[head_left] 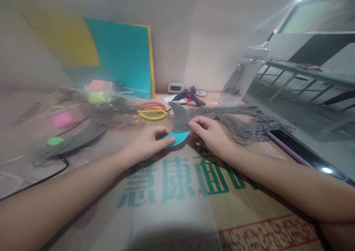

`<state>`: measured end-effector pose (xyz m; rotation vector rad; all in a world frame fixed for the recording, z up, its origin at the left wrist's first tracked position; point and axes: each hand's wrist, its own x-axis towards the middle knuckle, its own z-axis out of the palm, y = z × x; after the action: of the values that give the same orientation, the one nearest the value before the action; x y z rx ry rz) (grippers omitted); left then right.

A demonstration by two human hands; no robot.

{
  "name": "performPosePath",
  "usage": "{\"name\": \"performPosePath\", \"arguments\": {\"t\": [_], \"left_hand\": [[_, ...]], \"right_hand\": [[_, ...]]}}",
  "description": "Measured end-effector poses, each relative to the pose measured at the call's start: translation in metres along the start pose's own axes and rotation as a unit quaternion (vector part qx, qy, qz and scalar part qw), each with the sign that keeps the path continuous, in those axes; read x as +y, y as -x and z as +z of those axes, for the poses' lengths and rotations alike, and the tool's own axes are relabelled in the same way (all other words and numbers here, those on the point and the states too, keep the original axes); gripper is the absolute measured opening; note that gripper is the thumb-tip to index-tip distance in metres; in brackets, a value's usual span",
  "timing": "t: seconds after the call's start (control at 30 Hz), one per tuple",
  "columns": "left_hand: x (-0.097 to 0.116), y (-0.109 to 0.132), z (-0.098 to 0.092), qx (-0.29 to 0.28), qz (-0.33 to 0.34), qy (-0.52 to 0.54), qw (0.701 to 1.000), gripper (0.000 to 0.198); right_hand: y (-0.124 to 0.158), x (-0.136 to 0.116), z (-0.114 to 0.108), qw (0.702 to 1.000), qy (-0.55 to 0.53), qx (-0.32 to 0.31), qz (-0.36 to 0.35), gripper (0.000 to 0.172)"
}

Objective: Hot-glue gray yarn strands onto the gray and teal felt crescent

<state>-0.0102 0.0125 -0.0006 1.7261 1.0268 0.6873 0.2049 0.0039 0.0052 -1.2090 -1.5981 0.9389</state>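
Observation:
A teal crescent-shaped piece (179,137), partly wrapped in grey yarn, lies on a cardboard sheet (172,191). My left hand (146,141) pinches its lower teal end with fingers closed. My right hand (209,132) holds grey yarn against the wrapped part, fingers closed. A bundle of grey yarn (238,119) trails away to the right from the piece.
A smartphone (299,151) lies at the right. A blue glue gun (191,95), a small clock (175,87) and a plastic bottle (238,80) stand at the back. Orange and yellow loops (151,110), a grey wrapped crescent (77,140), foam sheets (119,58) and a black cable (41,177) are at the left.

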Motion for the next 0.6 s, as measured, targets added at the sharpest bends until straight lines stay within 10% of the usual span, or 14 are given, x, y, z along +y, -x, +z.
{"name": "performPosePath", "arguments": {"t": [0.6], "left_hand": [[-0.0008,-0.0006,-0.0024,0.007,0.012,-0.006,1.0,0.031]], "right_hand": [[-0.0085,0.0039,-0.005,0.999,0.017,-0.03,-0.03,0.024]]}}
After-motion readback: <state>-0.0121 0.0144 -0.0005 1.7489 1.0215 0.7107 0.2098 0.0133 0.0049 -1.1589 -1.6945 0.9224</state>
